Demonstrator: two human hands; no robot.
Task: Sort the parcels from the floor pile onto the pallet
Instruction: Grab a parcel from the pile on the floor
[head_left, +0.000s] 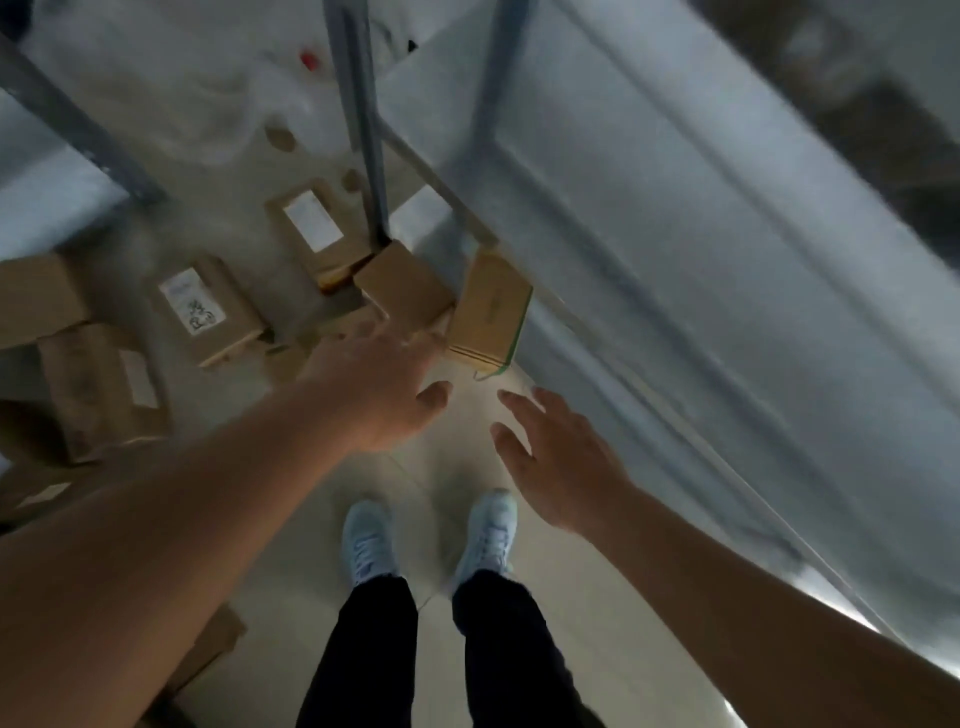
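Reaching down and forward, both bare arms stretch over the pale floor (519, 597) towards a scatter of brown parcels. The left hand (384, 387) is spread, fingers loose and apart, palm down, holding nothing; its fingertips overlap the near edge of the pile in this view, though blur hides whether they touch any card. The right hand (550, 457) is likewise open and empty, fingers splayed, hanging over bare floor.

Just beyond and between the two hands stands a box with green tape (491, 306); it is tilted, one near corner down by the floor, its long axis running from near-left up to far-right, its broad face turned up towards the camera. It sits just beside the edge of the grey metal shelf (701, 234) that fills the right side. Left of it, touching or nearly so, a plain box (402, 291) lies at the foot of a grey post (366, 130). Farther off, a labelled box (311, 228) lies with its long side pointing away and slightly left. To the left, well apart from the hands, a scribbled-label box (208, 306) lies flat, long axis running near-right to far-left. More cartons (98, 384) crowd the left edge.

Near, two light shoes (431, 535) and dark trousers (441, 649) point forward
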